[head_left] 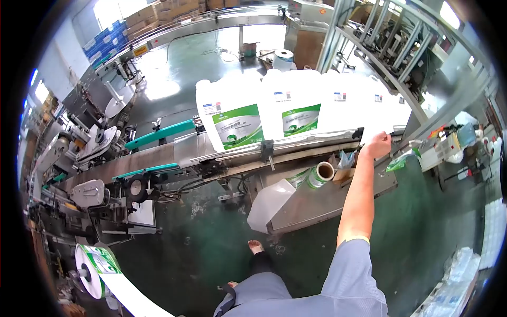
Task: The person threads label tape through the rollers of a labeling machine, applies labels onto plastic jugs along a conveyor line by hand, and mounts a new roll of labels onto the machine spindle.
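White plastic jugs point(296, 103), contents hidden, are lined along metal-railed conveyor point(189, 150); right hand point(376, 146) is placed near them, grip state cannot be told.

Grey-blue short-sleeved shirt point(346, 274); dark trouser leg point(261, 262).

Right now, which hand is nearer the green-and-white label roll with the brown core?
Right: the right hand is above and right of the roll in the picture; the left hand isn't clearly visible.
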`<state>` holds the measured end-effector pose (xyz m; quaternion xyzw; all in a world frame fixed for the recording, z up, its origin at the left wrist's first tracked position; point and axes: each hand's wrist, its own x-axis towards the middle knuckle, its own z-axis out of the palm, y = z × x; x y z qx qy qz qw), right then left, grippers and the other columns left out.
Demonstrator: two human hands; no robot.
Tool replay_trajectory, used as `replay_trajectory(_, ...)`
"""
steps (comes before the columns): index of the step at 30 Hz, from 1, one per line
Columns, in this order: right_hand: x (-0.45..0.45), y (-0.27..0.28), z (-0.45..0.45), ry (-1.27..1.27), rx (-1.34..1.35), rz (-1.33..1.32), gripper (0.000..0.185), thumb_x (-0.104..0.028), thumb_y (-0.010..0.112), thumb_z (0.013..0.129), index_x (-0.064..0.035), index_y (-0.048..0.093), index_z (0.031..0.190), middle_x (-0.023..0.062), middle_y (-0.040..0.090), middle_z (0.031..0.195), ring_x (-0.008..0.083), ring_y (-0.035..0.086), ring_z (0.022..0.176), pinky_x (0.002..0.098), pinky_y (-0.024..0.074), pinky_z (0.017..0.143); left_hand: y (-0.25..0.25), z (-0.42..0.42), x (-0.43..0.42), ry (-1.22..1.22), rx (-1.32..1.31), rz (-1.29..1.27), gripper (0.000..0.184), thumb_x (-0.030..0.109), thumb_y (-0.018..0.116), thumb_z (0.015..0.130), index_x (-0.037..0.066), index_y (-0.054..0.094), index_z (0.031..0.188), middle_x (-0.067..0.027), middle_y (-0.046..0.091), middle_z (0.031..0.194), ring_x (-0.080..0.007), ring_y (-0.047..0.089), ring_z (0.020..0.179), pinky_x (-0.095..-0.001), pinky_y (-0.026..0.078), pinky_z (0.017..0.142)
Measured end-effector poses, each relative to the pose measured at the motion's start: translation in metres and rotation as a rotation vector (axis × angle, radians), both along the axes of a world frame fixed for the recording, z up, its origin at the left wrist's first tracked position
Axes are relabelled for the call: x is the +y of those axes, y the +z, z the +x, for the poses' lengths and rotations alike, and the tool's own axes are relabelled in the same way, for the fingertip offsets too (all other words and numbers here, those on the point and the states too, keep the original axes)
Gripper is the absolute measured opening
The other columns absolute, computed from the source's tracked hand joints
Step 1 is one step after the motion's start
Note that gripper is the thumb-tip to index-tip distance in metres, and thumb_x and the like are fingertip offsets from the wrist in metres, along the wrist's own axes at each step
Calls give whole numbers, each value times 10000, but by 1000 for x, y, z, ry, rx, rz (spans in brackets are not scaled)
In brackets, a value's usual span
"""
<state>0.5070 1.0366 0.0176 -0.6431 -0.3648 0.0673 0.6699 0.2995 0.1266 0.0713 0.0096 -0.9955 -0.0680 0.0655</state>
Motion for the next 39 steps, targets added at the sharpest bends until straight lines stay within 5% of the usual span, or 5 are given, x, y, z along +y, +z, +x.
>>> replay_trajectory(14, 30, -70, -107, 432, -432, -281, 401, -237, 583, 985, -74, 609, 1350, 178, 661, 1337, 419, 641, 1197, 491, 531, 951, 5, 27, -38, 32, -10, -76, 483, 478, 772, 919, 51, 736, 1143, -191, 760, 1039, -350, 714, 917, -495, 549, 841)
replay_trajectory(15, 15, -82, -110, 384, -403, -166, 444, -233, 607, 975, -40, 579, 1374, 162, 693, 1281, 372, 688, 1069, 482, 536, 912, -15, 16, -78, 101, -209, 326, 393, 23, 701, 871, -101, 636, 1239, -214, 715, 1168, -279, 696, 1094, -412, 525, 985)
replay_trajectory(17, -20, -161, -98, 891, -26, 186, 517, -163, 639, 959, 27, 551, 1431, 89, 698, 949, 240, 631, 811, 432, 521, 761, -39, 36, -124, 118, -109, 425, 408, -33, 709, 756, -88, 676, 1159, -169, 750, 1047, -253, 727, 977, -393, 564, 914)
replay_trajectory(23, -429, -334, -111, 1462, -457, -535, 394, -120, 566, 1038, 95, 577, 1368, 245, 645, 1359, 349, 630, 1237, 436, 469, 1103, 2, 84, -152, 358, -82, 175, 252, 239, 781, 850, 28, 674, 938, -247, 686, 909, -473, 658, 896, -513, 524, 754)
replay_trajectory(39, -1079, 12, -294, 2507, -412, 73, 216, 83, 540, 950, 42, 705, 1083, 171, 742, 1090, 246, 718, 964, 321, 553, 864, -40, 13, -550, -109, 165, 108, 92, 127, 756, 838, 108, 667, 851, -42, 671, 803, -257, 662, 822, -392, 529, 749)
